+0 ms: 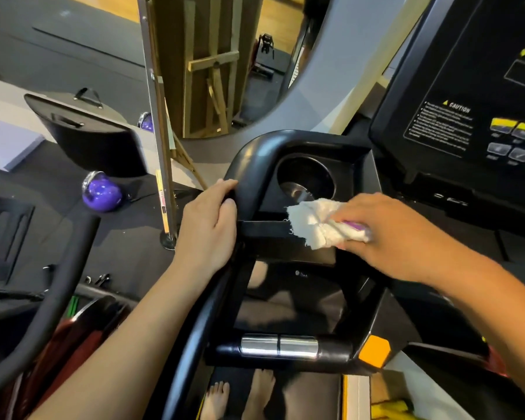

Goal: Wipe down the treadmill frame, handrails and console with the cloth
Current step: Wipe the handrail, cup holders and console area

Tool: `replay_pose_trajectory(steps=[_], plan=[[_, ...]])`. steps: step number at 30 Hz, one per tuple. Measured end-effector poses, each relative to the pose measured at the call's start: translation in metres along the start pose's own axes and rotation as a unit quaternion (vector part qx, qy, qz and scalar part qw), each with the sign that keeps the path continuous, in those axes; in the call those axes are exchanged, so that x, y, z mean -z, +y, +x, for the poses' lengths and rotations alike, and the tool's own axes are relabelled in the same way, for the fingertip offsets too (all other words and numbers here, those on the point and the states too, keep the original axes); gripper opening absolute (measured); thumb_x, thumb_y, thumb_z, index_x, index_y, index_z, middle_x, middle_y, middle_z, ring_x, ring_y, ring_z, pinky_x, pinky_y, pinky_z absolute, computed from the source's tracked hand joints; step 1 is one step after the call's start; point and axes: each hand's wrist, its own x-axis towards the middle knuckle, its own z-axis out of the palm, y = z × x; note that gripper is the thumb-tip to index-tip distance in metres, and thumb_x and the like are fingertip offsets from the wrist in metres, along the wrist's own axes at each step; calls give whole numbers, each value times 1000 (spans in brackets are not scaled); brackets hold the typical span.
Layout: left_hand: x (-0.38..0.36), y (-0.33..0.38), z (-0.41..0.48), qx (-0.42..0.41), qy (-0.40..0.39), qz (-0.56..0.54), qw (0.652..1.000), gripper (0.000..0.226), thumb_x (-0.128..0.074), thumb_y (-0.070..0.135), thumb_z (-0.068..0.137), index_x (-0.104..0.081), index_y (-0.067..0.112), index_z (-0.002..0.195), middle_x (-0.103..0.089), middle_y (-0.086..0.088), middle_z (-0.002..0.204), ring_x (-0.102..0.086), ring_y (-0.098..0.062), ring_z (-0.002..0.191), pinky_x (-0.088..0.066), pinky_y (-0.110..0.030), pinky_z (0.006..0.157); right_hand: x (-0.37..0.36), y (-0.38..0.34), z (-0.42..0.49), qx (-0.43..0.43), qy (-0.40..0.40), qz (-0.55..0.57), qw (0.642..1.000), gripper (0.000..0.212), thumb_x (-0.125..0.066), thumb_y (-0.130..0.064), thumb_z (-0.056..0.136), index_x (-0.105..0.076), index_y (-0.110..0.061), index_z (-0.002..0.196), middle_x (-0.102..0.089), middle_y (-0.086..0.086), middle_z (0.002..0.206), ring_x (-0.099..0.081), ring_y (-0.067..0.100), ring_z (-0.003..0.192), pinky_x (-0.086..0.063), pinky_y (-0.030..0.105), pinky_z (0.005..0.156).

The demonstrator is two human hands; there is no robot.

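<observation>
**Treadmill console tray, wipe in progress**

Right hand (397,234): fingers curled round a bunched white cloth (319,224), pressing it on the black tray just below the cup holder (305,180).
Left hand (208,225): fingers and thumb wrapped round the black handrail (246,165) at its upper bend.
Console (467,95): upper right, with caution label and buttons, apart from the cloth.
Floor, left: purple kettlebell (102,192).
Bottom: bare feet (240,398).

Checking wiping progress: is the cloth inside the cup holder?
No, the cloth lies on the ledge below the cup holder, held by the right hand.
</observation>
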Motion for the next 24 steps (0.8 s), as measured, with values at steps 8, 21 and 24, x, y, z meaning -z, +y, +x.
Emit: replay_pose_trajectory(steps=[8,21,24], plan=[[-4,7,1,-2,-19,-11,1000,50,-36,23,88,-63,11,129,-62,-4,132,-48,-17,132,-33,-26,107,-64,-58,17,88,142,-42,985,56,-74,-20,73,-61,-29,127,-59,5,130,-57,32,114,-47,51,94],[-1,1,1,1,-14,-34,999,46,-37,23,89,-66,15,124,-66,-2,126,-53,-15,125,-37,-23,102,-39,-26,4,20,123,-13,992,61,-68,-36,81,-49,-25,137,-67,5,106,-62,31,93,-52,41,82],[-1,2,1,3,-10,-33,999,48,-36,24,89,-65,14,126,-65,-3,128,-51,-15,127,-36,-25,104,-68,-46,18,83,149,-46,984,45,-67,-22,80,-63,-20,125,-65,7,116,-61,33,102,-47,48,93]])
